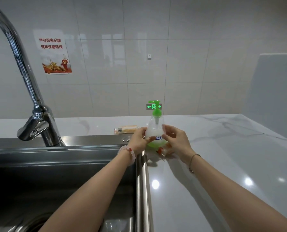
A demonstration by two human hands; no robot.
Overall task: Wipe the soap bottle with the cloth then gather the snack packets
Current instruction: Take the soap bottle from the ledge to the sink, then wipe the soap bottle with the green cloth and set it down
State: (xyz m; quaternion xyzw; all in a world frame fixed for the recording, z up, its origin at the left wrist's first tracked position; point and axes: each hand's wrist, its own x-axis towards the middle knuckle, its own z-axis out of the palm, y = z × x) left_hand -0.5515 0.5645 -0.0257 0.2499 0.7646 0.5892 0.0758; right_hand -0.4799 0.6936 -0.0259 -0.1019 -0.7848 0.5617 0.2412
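Observation:
The soap bottle (154, 122) stands on the white counter just right of the sink. It has a clear body, a green pump and green liquid at the bottom. My left hand (138, 138) grips its left side. My right hand (177, 139) is on its right side and presses a small white cloth (154, 132) against the front. One yellow snack packet (126, 129) lies behind my left hand by the sink edge. An orange-red snack packet (162, 150) lies at the bottle's base, partly under my right hand.
A deep steel sink (64, 181) fills the lower left, with a tall chrome faucet (37, 118) at its back. The marble counter (223, 164) runs right and toward me. A tiled wall stands behind, and a white panel (276, 84) at far right.

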